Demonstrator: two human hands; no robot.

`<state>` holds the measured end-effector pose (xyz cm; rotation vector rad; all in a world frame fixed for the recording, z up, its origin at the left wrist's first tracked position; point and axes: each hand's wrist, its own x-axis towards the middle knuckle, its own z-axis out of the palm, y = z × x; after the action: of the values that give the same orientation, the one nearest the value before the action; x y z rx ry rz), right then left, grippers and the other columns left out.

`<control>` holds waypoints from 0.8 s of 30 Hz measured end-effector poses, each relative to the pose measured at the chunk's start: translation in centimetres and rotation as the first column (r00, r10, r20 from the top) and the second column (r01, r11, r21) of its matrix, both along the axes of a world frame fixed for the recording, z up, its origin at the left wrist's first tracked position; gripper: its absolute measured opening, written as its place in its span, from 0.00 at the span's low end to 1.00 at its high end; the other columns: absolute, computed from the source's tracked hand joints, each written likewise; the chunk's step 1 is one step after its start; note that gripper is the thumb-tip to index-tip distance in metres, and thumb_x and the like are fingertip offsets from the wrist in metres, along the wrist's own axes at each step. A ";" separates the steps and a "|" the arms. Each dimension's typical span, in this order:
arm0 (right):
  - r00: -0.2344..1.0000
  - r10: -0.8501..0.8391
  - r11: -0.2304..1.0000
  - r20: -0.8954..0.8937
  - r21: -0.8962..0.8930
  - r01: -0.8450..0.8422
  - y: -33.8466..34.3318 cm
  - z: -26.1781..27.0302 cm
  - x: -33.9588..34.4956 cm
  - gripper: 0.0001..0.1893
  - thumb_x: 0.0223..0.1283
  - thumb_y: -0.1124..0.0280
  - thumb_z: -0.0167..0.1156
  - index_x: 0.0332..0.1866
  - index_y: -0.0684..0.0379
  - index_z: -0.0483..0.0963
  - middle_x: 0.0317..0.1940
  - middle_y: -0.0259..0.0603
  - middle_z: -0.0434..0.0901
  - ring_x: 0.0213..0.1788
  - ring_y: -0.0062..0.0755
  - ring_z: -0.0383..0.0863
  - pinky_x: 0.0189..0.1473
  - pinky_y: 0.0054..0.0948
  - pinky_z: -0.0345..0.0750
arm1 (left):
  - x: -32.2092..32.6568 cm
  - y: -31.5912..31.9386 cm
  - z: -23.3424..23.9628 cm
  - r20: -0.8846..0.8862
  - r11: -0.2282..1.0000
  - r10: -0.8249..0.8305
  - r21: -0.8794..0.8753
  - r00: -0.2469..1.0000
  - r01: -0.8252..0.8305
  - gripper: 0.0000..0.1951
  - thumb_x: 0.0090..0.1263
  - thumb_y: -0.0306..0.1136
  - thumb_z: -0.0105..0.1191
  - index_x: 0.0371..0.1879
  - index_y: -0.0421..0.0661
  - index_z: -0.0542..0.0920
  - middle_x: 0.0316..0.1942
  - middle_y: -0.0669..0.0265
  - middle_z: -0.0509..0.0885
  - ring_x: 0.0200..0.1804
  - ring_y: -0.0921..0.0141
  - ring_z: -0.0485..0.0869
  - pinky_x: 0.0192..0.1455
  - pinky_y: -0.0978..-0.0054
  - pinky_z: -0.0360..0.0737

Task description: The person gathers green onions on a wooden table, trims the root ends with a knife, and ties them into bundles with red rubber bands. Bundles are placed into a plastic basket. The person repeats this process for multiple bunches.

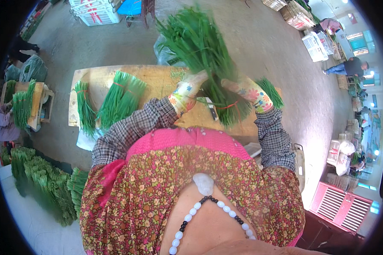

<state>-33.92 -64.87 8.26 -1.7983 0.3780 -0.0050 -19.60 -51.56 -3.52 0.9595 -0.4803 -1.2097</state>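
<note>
A large bunch of garlic chives (201, 47) is held over the wooden table, its leaves spreading toward the far side. A red band (227, 105) circles it near the cut ends, close to my body. Flower-printed gloves cover both hands. My left hand (190, 87) grips the bunch from the left, and my right hand (247, 91) from the right; the fingertips are blurred and partly hidden by leaves. Just below my left hand lies a knife (213, 110) with a dark handle. Loose chives (270, 92) lie beyond my right wrist.
Tied chive bundles (115, 98) lie on the left of the wooden table (156, 79). More bundles (44, 181) are stacked at lower left. A co-worker (6, 122) sits at another table on the left. White crates (95, 12) stand behind; a person (351, 67) is at far right.
</note>
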 end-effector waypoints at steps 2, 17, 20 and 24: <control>0.988 -0.146 0.988 -0.056 0.044 0.148 1.1 0.3 -1.4 0.36 0.61 0.66 0.65 0.70 0.66 0.56 0.56 0.42 0.76 0.52 0.26 0.79 0.57 0.24 0.74 | -0.9 0.0 -1.4 0.533 0.959 0.055 -0.262 0.844 0.103 0.21 0.70 0.37 0.52 0.61 0.46 0.73 0.60 0.51 0.76 0.61 0.54 0.77 0.57 0.59 0.78; 0.689 -0.651 0.758 0.320 0.218 0.615 4.5 -3.2 -11.7 0.24 0.59 0.73 0.63 0.61 0.66 0.67 0.48 0.40 0.81 0.49 0.29 0.79 0.52 0.25 0.75 | -4.5 2.0 13.3 0.916 0.700 0.276 -0.398 0.290 0.593 0.15 0.69 0.41 0.57 0.47 0.43 0.82 0.41 0.65 0.85 0.42 0.66 0.83 0.45 0.67 0.80; 0.665 -0.698 0.712 0.266 0.152 0.686 5.9 -1.8 -12.9 0.24 0.60 0.75 0.62 0.61 0.65 0.67 0.47 0.39 0.80 0.48 0.27 0.79 0.50 0.24 0.76 | -6.5 0.9 12.7 0.879 0.742 0.443 -0.247 -0.178 0.623 0.17 0.63 0.40 0.61 0.48 0.46 0.82 0.49 0.66 0.82 0.51 0.61 0.80 0.52 0.59 0.77; 0.598 -0.783 0.606 0.170 -0.007 0.795 7.2 -0.1 -13.6 0.22 0.60 0.75 0.62 0.59 0.65 0.68 0.45 0.36 0.81 0.44 0.20 0.79 0.47 0.20 0.77 | -7.3 1.1 11.1 0.844 0.689 0.535 -0.470 0.051 0.552 0.20 0.61 0.36 0.62 0.52 0.46 0.81 0.52 0.60 0.80 0.54 0.59 0.80 0.56 0.58 0.76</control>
<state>-47.51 -57.67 8.20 -1.5511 1.0647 -0.8028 -26.92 -50.45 7.59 0.8950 -2.0457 0.1152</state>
